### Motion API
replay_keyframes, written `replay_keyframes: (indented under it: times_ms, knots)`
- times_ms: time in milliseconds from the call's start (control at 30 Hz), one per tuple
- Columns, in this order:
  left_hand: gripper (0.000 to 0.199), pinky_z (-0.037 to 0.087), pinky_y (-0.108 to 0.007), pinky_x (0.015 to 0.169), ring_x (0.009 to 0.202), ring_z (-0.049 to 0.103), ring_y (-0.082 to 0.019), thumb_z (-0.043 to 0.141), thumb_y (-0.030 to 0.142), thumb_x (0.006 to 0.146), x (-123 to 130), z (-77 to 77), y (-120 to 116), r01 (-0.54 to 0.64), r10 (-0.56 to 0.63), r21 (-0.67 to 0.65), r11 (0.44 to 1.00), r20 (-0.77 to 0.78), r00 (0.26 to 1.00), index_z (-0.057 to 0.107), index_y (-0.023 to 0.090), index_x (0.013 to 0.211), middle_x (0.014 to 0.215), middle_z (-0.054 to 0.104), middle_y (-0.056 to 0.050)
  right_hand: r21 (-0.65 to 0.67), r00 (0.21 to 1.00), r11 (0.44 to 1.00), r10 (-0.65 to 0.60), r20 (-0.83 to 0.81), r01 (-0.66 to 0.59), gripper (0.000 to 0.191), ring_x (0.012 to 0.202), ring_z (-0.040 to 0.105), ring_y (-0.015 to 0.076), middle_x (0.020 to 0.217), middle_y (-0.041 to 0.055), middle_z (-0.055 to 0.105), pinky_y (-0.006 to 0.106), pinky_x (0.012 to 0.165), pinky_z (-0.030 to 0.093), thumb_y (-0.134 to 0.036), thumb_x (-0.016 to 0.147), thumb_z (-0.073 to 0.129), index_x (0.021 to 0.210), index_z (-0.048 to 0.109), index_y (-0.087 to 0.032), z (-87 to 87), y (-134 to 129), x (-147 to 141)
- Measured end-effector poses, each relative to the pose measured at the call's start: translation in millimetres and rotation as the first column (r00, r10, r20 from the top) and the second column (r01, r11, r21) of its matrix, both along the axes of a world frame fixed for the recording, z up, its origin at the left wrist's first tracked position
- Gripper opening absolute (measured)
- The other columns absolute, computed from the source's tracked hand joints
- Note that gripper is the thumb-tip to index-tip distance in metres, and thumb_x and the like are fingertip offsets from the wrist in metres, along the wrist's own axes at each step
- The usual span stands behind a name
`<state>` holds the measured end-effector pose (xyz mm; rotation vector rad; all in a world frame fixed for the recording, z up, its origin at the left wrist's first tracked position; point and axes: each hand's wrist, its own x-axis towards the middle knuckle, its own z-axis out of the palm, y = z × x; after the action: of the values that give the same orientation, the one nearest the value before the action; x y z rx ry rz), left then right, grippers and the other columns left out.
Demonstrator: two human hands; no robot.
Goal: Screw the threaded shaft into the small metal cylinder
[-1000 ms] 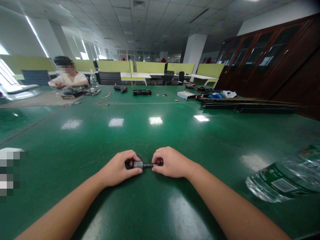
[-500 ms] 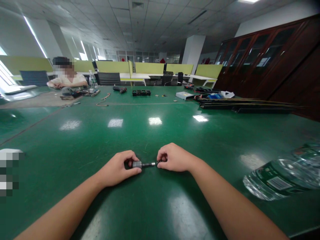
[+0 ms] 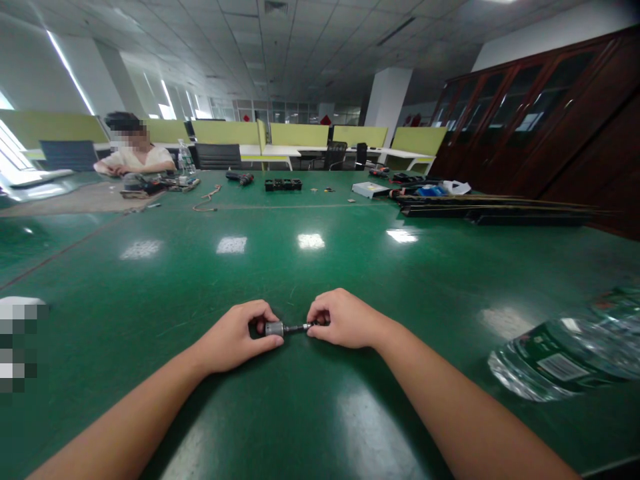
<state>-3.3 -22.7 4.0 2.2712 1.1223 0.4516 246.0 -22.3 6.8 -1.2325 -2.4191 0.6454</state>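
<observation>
Low over the green tabletop (image 3: 280,407), my left hand (image 3: 230,339) is closed with thumb and fingers around a short grey metal cylinder (image 3: 275,329). A thin dark shaft (image 3: 294,329) sticks out of the cylinder toward the right and has a silvery tip. At that tip, my right hand (image 3: 347,320) pinches a small dark piece (image 3: 315,324), mostly covered by the fingers. The piece and the shaft tip meet or nearly meet; whether they are joined is hidden.
On the right lies a clear plastic bottle (image 3: 560,360) with a green label. Dark long strips (image 3: 500,208), a silver box (image 3: 370,191), a black part (image 3: 283,185) and a power drill (image 3: 240,178) lie farther back. A person (image 3: 135,157) sits at the far left.
My right hand has moved slightly left, bringing the small dark piece up to the shaft tip. My left hand and the cylinder have stayed in place.
</observation>
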Motion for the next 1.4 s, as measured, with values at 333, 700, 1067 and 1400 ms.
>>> replay_keyframes:
  times_ms: [333, 700, 1067, 1400]
  knots:
    - [0.026, 0.043, -0.026, 0.069, 0.076, 0.057, -0.017, 0.073, 0.035, 0.075, -0.9, 0.6, -2.7, 0.001, 0.000, -0.007, 1.000, 0.017, 1.000, 0.061, 0.018, 0.092, 0.083, 0.059, 0.000, -0.026, 0.983, 0.998, 0.059, -0.174, -0.064, 0.024, 0.069, 0.057, 0.0110, 0.078, -0.0002, 0.064, 0.022, 0.066, 0.043, -0.010, 0.074, 0.065, 0.096, 0.067, -0.018, -11.9, -6.3, -22.9]
    - [0.022, 0.044, -0.026, 0.069, 0.075, 0.057, -0.016, 0.063, 0.038, 0.083, -1.5, 0.4, -0.6, 0.017, -0.016, -0.021, 1.000, 0.032, 0.999, 0.062, 0.018, 0.092, 0.081, 0.060, 0.000, 0.081, 0.990, 0.991, 0.112, -0.088, -0.105, 0.018, 0.074, 0.055, 0.0130, 0.081, 0.0020, 0.063, 0.023, 0.069, 0.041, -0.015, 0.075, 0.066, 0.093, 0.069, -0.018, -8.7, -8.8, -22.9]
    - [0.021, 0.044, -0.026, 0.069, 0.075, 0.058, -0.017, 0.068, 0.035, 0.078, 1.3, 3.8, -1.0, 0.017, -0.017, -0.025, 1.000, 0.014, 1.000, 0.063, 0.018, 0.090, 0.081, 0.061, 0.000, 0.126, 0.991, 0.985, 0.125, -0.042, -0.119, 0.017, 0.073, 0.055, 0.0132, 0.078, 0.0012, 0.065, 0.024, 0.068, 0.038, -0.024, 0.080, 0.067, 0.095, 0.071, -0.019, -9.0, -10.5, -26.0]
    - [0.020, 0.043, -0.026, 0.069, 0.075, 0.057, -0.016, 0.067, 0.035, 0.080, 0.1, 3.6, -1.4, 0.017, -0.017, -0.026, 1.000, 0.014, 1.000, 0.062, 0.017, 0.088, 0.080, 0.060, 0.000, 0.159, 0.991, 0.979, 0.132, -0.032, -0.125, 0.013, 0.072, 0.055, 0.0137, 0.075, 0.0008, 0.064, 0.025, 0.068, 0.038, -0.024, 0.079, 0.066, 0.090, 0.070, -0.018, -9.7, -9.8, -25.7]
